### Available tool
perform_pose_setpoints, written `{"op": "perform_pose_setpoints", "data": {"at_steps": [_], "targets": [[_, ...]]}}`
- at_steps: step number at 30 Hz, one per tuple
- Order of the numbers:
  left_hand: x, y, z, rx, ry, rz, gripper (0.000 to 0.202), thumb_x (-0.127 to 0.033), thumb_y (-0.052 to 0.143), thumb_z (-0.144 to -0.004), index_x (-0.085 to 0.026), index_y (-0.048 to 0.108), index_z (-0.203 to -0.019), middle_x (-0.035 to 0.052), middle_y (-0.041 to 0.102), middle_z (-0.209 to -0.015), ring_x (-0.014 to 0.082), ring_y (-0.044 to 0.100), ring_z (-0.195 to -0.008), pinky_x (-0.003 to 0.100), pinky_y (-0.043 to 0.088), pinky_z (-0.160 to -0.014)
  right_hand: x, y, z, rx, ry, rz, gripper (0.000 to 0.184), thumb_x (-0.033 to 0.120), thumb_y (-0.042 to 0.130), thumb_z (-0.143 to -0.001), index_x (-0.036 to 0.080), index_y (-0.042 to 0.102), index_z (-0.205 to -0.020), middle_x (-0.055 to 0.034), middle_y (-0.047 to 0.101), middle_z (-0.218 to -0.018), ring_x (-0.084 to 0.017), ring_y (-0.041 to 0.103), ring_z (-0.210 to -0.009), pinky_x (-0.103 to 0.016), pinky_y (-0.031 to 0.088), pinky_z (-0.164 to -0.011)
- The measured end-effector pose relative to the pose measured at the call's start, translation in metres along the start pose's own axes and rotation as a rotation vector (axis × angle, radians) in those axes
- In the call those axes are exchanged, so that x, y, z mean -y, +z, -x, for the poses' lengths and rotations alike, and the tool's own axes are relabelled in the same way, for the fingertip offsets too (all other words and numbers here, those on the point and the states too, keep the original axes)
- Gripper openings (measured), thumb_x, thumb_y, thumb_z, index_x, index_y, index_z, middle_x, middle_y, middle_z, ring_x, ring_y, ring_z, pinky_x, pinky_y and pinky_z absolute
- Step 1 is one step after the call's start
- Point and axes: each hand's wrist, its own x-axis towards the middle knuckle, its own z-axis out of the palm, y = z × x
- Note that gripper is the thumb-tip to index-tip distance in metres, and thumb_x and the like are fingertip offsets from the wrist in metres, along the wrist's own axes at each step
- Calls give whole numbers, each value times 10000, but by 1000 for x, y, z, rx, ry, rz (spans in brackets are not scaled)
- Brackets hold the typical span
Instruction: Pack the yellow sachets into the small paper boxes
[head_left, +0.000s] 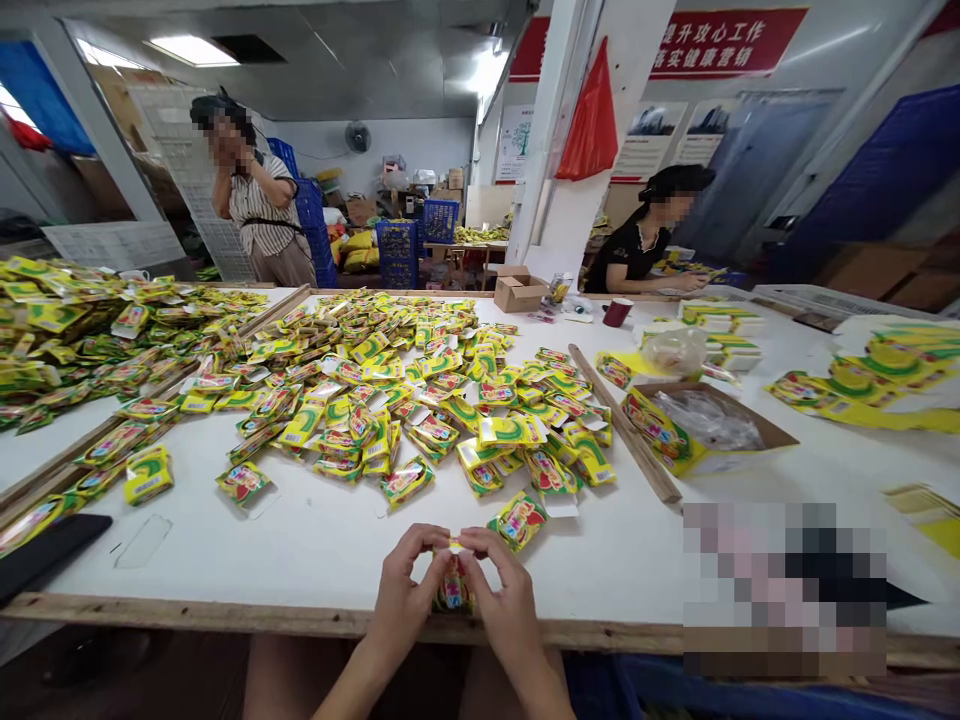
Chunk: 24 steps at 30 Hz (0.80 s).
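Note:
Near the table's front edge, a small yellow-green printed carton [453, 590] is gripped between both hands. My left hand [409, 578] pinches its left side near the top, thumb and fingers closed. On the other side my right hand [496, 582] does the same, its thumb close to the left one. A white bit shows at the carton's upper end between the fingertips; the fingers hide the rest. Just beyond my right hand lies a similar carton [519, 520]. A wide heap of such cartons [375, 390] covers the table behind, several with white flaps sticking out.
Wooden strips [622, 425] divide the white table [300, 550]. Right of them stands an open display box [697, 430] with clear plastic inside. A dark red mug [616, 312] and small cardboard box [520, 290] sit farther back. Two people are across the table. Part of the right foreground is pixelated.

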Motion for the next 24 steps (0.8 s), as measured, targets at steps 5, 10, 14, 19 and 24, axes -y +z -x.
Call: {"op": "perform_pose_setpoints", "data": {"at_steps": [5, 10, 14, 19, 24], "targets": [[-4, 5, -6, -49, -105, 29, 223, -330, 567, -859, -150, 597, -987, 60, 622, -949, 162, 594, -899, 274, 468, -818, -1, 5, -4, -59, 80, 6, 146, 288, 552, -894, 182, 603, -981, -46, 623, -926, -154, 580, -807, -257, 475, -729], [-3, 6, -12, -57, -137, 47, 187, -323, 568, -850, -142, 614, -865, 36, 612, -828, 149, 582, -804, 250, 459, -749, -1, 7, -11, -56, 127, -18, 154, 309, 538, -897, 169, 599, -882, -35, 616, -819, -152, 562, -741, -259, 460, -697], [2, 2, -7, -30, -84, 53, 183, -321, 556, -871, -157, 636, -888, 47, 613, -890, 157, 586, -870, 261, 466, -785, 0, 3, -7, -31, 108, -53, 170, 310, 518, -911, 170, 609, -878, -47, 625, -860, -162, 583, -807, -260, 465, -724], [4, -2, 6, 9, 38, -52, 154, -278, 556, -886, -214, 668, -969, 45, 610, -976, 157, 573, -978, 278, 453, -880, 0, 6, 4, 30, 125, -110, 176, 310, 534, -904, 176, 631, -963, -57, 649, -927, -173, 612, -862, -267, 484, -784], [8, -3, 6, 44, 69, -180, 255, -290, 507, -910, -238, 569, -1152, 60, 572, -1124, 168, 540, -1058, 307, 454, -912, 4, -11, 12, -104, 80, -18, 213, 344, 513, -905, 183, 649, -929, -69, 664, -921, -191, 627, -877, -273, 500, -782]]}}
